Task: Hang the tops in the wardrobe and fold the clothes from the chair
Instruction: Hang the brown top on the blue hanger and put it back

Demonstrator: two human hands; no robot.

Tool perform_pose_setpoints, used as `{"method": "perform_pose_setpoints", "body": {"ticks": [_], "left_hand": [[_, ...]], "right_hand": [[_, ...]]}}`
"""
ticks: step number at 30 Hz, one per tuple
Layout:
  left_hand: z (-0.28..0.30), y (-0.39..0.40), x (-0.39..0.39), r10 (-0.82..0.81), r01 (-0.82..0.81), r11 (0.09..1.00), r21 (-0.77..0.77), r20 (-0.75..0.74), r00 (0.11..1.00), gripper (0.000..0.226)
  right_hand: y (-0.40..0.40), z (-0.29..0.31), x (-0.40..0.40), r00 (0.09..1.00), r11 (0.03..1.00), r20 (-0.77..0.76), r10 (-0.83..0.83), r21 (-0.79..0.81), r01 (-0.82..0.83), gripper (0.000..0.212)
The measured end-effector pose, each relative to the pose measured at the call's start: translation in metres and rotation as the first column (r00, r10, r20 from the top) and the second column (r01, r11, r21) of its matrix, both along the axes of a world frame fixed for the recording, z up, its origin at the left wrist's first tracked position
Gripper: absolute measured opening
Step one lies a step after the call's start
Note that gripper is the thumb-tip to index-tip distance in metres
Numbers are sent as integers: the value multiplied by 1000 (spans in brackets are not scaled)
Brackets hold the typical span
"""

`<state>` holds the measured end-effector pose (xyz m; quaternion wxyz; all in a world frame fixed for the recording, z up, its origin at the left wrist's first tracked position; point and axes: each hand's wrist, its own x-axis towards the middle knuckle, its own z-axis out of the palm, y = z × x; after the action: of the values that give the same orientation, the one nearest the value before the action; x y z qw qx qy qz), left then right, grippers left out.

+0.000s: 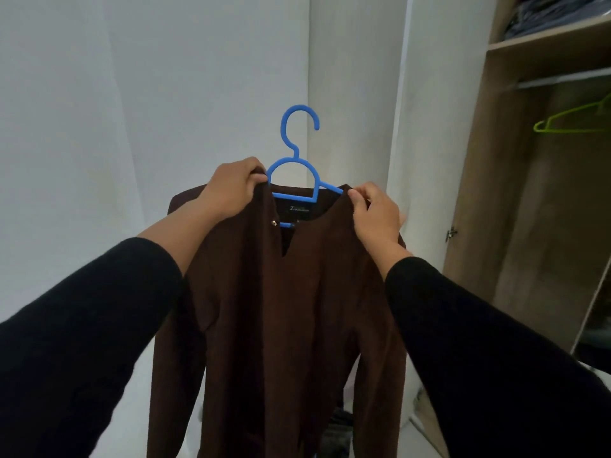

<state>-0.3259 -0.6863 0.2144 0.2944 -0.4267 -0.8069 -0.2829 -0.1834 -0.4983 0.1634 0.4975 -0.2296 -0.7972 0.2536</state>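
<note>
Brown top (297,309) held up between both hands, on blue hanger (296,170). Left hand (231,186) closed on left shoulder; right hand (373,214) pinching right shoulder seam. Fabric judged soft, light, limp; best carried by hanger neck. Wardrobe rail (562,81) well right of right hand.

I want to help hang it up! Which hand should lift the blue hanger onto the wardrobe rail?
Probably the right hand. The rail and green hanger are off to the right, nearer that hand. The left hand grips the brown top on the far side of the blue hanger.
</note>
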Motion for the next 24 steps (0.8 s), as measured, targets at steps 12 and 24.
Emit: {"method": "perform_pose_setpoints", "body": {"ticks": [12, 24], "left_hand": [[0, 98, 36, -5, 3, 1000, -18, -104, 995, 29], [-5, 263, 93, 113, -105, 974, 201, -30, 993, 26]], "right_hand": [[127, 12, 54, 998, 998, 21, -52, 18, 52, 17], [273, 44, 123, 958, 962, 108, -264, 93, 255, 21]]}}
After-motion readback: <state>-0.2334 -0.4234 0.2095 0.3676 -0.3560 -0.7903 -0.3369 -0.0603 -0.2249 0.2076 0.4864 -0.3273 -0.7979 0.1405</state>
